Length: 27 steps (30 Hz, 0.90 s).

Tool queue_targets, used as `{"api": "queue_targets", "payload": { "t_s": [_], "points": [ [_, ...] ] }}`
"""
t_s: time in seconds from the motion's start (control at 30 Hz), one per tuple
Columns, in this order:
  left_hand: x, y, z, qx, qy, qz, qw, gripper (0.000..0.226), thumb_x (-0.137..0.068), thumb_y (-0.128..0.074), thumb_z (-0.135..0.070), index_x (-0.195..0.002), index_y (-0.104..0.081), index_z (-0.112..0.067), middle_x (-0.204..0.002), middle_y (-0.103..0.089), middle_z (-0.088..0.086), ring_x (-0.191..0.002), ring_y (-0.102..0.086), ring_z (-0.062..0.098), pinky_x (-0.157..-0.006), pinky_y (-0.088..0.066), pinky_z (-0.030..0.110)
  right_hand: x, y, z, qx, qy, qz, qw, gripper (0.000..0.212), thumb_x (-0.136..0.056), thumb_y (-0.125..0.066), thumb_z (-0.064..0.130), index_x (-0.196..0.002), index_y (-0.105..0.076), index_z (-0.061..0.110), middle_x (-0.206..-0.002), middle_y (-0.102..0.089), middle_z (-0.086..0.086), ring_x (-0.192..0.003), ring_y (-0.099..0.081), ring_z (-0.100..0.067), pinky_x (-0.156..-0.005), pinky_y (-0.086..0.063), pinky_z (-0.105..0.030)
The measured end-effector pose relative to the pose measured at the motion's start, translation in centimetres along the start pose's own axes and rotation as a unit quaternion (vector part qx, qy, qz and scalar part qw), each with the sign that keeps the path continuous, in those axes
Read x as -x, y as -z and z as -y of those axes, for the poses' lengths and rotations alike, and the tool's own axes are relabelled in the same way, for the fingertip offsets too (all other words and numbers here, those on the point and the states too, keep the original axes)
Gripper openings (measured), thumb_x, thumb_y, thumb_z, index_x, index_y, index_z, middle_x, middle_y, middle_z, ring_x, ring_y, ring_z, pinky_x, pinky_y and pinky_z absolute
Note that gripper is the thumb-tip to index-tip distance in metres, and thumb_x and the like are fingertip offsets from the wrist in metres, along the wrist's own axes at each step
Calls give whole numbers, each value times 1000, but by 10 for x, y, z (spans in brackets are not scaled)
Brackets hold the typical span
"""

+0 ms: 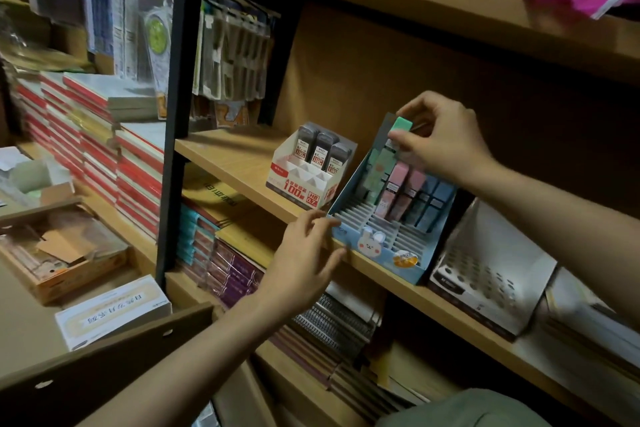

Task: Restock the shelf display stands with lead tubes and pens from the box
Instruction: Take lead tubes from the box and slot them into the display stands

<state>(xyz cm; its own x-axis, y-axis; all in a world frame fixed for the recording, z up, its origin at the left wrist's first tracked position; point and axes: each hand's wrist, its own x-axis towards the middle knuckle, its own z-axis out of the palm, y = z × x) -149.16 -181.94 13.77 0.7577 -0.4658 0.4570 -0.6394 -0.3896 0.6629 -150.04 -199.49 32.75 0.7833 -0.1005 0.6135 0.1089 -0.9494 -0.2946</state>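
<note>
Right hand (440, 135) pinches mint-green flat lead tube (401, 125) at back panel top edge of pale-blue slotted cardboard display stand (381, 246). Left hand (306, 260), fingers loosely spread, touches stand's front corner at 9 o'clock, grasping nothing. Front slots unfilled; pastel tubes (398, 184) stand in rear rows. White-red lead box (304, 184) just beside at 10 o'clock; white perforated stand (485, 288) at 4 o'clock along wooden shelf (225, 159) front edge.

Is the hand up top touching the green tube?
Touching. The head view shows the right hand pinching the green tube's cap between thumb and fingers, above the blue stand.
</note>
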Motion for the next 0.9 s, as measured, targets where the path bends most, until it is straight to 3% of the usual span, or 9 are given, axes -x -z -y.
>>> {"api": "queue_targets", "payload": {
  "t_s": [0.03, 0.13, 0.23, 0.27, 0.37, 0.47, 0.6, 0.9],
  "points": [
    [1, -4, 2, -17, -13, 12, 1000, 52, -94, -49, -47, -142, -35, -33, -154, -17, -9, -141, -21, 14, -115, -33, 38, -4, -3, -5, 23, 1, 8, 1000, 25, -83, -77, 23, -105, -65, 19, -99, -67, 5, -93, -65, -12, -79, -55, -26],
    [-1, -16, 7, -82, -38, 40, 995, 60, -95, -44, -52, -148, -18, -41, -158, 8, -14, -147, -8, 18, -119, -24, 43, -12, -16, -16, 55, 3, 21, 998, 24, -83, -77, 21, -104, -64, 19, -98, -67, 3, -89, -65, -11, -67, -48, -14],
    [-6, -22, 9, -106, -41, 66, 991, 62, -97, -37, -54, -150, -6, -45, -158, 19, -13, -148, 1, 20, -120, -18, 46, -19, -31, -24, 88, 6, 29, 996, 22, -83, -77, 22, -98, -62, 23, -96, -66, 2, -90, -65, -16, -72, -53, -23],
    [-6, -24, 10, -103, -41, 69, 991, 62, -98, -37, -53, -151, -5, -46, -158, 22, -13, -148, 2, 20, -120, -17, 46, -21, -36, -26, 94, 4, 32, 995, 22, -83, -77, 22, -96, -60, 25, -97, -66, 1, -89, -63, -14, -69, -52, -21],
    [-5, -26, 11, -80, -35, 60, 994, 62, -98, -39, -50, -151, -7, -46, -158, 25, -12, -149, 1, 20, -119, -21, 50, -23, -47, -30, 98, 4, 37, 995, 21, -83, -78, 21, -96, -61, 21, -93, -64, 2, -77, -56, -4, -64, -49, -17],
    [-4, -26, 12, -60, -32, 53, 996, 60, -99, -40, -48, -150, -9, -48, -158, 25, -12, -149, -5, 21, -119, -24, 50, -23, -54, -32, 95, 3, 52, 994, 23, -83, -78, 20, -100, -64, 16, -94, -66, -1, -84, -63, -13, -76, -58, -34],
    [-5, -24, 12, -52, -35, 53, 997, 58, -99, -39, -47, -150, -11, -48, -158, 22, -14, -149, -3, 19, -119, -23, 49, -23, -61, -35, 101, 5, 61, 993, 22, -83, -78, 23, -98, -63, 19, -94, -67, -1, -86, -63, -15, -73, -54, -29],
    [-5, -25, 13, -66, -39, 54, 996, 62, -99, -42, -45, -150, -7, -49, -158, 25, -14, -149, -2, 17, -118, -24, 50, -16, -71, -42, 156, -16, 30, 987, 23, -81, -79, 32, -92, -64, 19, -91, -68, -2, -87, -64, -20, -79, -55, -42]
  ]
}}
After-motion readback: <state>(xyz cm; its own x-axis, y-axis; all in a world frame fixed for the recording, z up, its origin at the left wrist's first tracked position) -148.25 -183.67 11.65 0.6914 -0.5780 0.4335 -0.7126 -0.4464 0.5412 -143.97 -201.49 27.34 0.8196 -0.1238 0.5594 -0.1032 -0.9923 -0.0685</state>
